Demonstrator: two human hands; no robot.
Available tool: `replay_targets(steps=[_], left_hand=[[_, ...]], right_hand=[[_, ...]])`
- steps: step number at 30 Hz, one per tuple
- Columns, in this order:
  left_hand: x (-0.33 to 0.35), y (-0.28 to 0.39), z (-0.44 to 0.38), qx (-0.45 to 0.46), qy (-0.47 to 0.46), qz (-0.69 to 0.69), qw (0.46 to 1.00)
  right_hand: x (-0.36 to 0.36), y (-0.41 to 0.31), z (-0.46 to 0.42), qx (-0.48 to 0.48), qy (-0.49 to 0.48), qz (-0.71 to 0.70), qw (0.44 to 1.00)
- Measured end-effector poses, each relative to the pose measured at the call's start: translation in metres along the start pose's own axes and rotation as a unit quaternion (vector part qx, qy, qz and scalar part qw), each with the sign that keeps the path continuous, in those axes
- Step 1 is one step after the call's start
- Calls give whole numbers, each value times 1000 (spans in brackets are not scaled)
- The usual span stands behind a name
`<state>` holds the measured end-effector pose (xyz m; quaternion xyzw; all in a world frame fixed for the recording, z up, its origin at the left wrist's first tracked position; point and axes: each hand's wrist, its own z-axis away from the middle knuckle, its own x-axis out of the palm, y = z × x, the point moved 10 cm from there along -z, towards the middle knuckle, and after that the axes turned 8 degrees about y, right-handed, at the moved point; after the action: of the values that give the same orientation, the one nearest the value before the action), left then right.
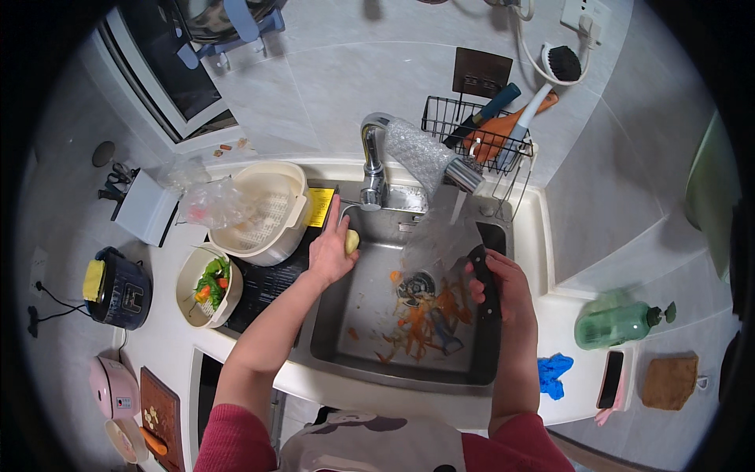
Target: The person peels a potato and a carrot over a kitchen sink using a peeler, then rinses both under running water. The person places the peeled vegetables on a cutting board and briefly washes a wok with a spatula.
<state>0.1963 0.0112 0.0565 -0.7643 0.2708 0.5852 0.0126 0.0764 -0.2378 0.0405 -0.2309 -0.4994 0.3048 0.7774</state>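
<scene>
My left hand (335, 251) is over the left side of the steel sink (365, 307). Its thumb and fingers grip a small pale yellow piece of vegetable, perhaps potato (352, 242), with the index finger stretched out. In my right hand (508, 286) is the black riveted handle of a broad-bladed kitchen knife (486, 280). Its grey blade, blurred, points up and left beneath the tap spout (464, 174), where water appears to run. Orange and pale vegetable peelings (419, 336) lie around the drain (416, 288). Among them is a bluish tool, possibly a peeler (445, 337).
Left of the sink stand a large cream basin (298, 219) and a smaller cream colander (184, 289) with green and orange peppers (212, 283). A wire rack (439, 118) holds utensils. At right are a green pump bottle (613, 326) and a blue cloth (552, 376).
</scene>
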Motion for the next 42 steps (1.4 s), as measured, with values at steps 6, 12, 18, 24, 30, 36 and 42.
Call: replay_targets(steps=[6, 12, 18, 24, 30, 36, 42], left_hand=[[19, -9, -1, -17, -28, -5, 999], [15, -18, -6, -53, -34, 14, 998], [15, -24, -12, -59, -118, 2, 991], [-6, -6, 18, -22, 55, 168, 984], [-57, 4, 175, -328, -187, 671, 638], [-110, -103, 341, -463, -25, 680, 568], [-167, -197, 500, -545, 151, 689, 453]], right_hand=[[4, -3, 3, -24, -7, 16, 1000], [0, 6, 20, -85, 51, 262, 960], [-12, 19, 32, -87, 64, 487, 867], [-49, 16, 36, -143, 30, 603, 785], [-5, 19, 87, -99, 96, 442, 887], [100, 63, 85, -251, -83, 526, 808], [260, 256, 127, 41, -277, 452, 847]])
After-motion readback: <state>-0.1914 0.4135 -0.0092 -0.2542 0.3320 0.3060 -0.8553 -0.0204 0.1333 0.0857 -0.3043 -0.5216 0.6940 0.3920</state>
